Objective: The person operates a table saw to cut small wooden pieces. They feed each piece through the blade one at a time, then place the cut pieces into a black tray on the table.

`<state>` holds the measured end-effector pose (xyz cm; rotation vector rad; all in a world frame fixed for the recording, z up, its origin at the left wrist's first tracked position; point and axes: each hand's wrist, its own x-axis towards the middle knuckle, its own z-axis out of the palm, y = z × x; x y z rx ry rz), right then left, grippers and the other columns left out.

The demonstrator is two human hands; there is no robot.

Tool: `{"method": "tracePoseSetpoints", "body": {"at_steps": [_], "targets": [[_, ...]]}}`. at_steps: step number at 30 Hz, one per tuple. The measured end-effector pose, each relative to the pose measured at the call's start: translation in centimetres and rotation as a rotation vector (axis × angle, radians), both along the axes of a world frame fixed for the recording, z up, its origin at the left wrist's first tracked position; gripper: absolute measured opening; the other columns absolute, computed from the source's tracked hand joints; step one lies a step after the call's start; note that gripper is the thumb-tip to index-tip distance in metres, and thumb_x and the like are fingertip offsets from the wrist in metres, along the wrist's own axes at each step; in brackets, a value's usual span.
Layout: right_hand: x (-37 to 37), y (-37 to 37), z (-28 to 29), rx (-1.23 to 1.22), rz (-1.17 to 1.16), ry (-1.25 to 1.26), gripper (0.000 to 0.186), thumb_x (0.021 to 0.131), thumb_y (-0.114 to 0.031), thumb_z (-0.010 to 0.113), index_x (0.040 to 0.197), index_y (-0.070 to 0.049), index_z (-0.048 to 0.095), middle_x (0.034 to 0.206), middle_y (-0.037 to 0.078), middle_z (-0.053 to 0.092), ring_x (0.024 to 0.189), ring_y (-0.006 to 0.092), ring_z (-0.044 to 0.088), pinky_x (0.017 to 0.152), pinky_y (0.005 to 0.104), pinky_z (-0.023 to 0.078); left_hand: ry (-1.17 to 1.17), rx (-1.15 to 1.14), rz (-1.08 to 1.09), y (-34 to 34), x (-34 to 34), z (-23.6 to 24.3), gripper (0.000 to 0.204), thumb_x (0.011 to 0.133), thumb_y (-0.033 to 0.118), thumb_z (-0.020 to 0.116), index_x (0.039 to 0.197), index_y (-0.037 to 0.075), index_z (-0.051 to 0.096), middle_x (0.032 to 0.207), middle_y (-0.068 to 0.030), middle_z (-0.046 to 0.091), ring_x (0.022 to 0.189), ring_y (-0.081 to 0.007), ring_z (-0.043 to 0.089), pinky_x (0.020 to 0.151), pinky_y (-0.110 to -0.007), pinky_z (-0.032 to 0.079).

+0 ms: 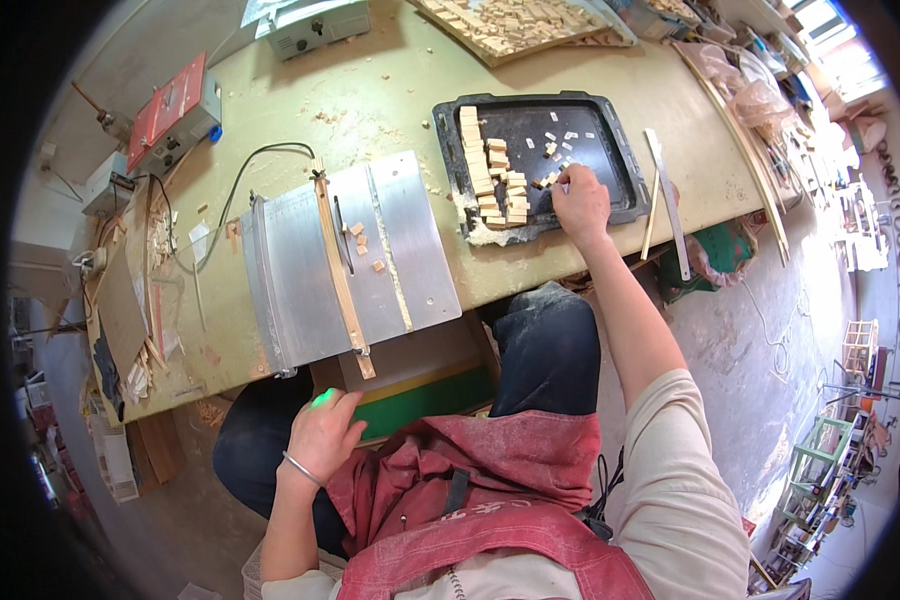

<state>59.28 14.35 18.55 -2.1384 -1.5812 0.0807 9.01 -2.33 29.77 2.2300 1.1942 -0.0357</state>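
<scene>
Sorting small cut wooden blocks (492, 185) on the black tray (620, 150), by the look of it: stacked rows along the tray's left side, loose pieces (558, 140) scattered over the middle. Right hand (580, 203) reaching onto the tray, fingers curled down among the blocks just beside the stack, touching or pinching a piece; too small to tell. Left hand (322, 432) resting loosely curled on the lap, holding nothing, below the small table saw (345, 255) on the tabletop (390, 90). Next probably calls for a fine pinch and neat placement against the rows.
</scene>
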Motion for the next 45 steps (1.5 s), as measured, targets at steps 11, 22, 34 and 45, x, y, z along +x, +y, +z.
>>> {"method": "tracePoseSetpoints", "body": {"at_steps": [11, 22, 34, 45], "targets": [[-0.9, 0.3, -0.3, 0.049, 0.039, -0.017, 0.016, 0.086, -0.008, 0.069, 0.102, -0.012, 0.071, 0.109, 0.012, 0.069, 0.101, 0.0367, 0.068, 0.087, 0.0512, 0.051, 0.027, -0.019, -0.007, 0.0, -0.1, -0.6, 0.048, 0.088, 0.012, 0.081, 0.133, 0.004, 0.065, 0.110, -0.0173, 0.067, 0.103, -0.0400, 0.068, 0.088, -0.048, 0.057], [-0.7, -0.9, 0.1, 0.035, 0.146, 0.006, 0.019, 0.087, -0.008, 0.070, 0.105, -0.012, 0.072, 0.105, 0.011, 0.066, 0.095, 0.0360, 0.066, 0.087, 0.0477, 0.049, 0.058, -0.027, -0.006, -0.2, -0.7, -1.6, 0.048, 0.090, 0.015, 0.080, 0.134, 0.006, 0.064, 0.114, -0.0176, 0.068, 0.105, -0.0399, 0.069, 0.090, -0.049, 0.057], [-0.3, -0.9, 0.8, -0.004, 0.168, 0.024, 0.015, 0.087, -0.016, 0.082, 0.098, -0.010, 0.074, 0.103, 0.012, 0.068, 0.095, 0.0363, 0.068, 0.085, 0.0489, 0.053, 0.066, -0.019, -0.013, -0.2, -0.9, -2.1, 0.048, 0.089, 0.016, 0.080, 0.134, 0.005, 0.064, 0.114, -0.0179, 0.068, 0.106, -0.0397, 0.069, 0.091, -0.048, 0.058], [1.9, -0.4, 0.3, -0.051, 0.174, 0.136, 0.036, 0.081, -0.018, 0.080, 0.114, -0.010, 0.068, 0.103, 0.011, 0.068, 0.094, 0.0314, 0.067, 0.088, 0.0468, 0.052, 0.065, -0.031, -0.010, -0.3, -0.9, -2.5, 0.050, 0.089, 0.016, 0.080, 0.135, 0.004, 0.064, 0.114, -0.0181, 0.067, 0.105, -0.0396, 0.069, 0.091, -0.048, 0.058]]}}
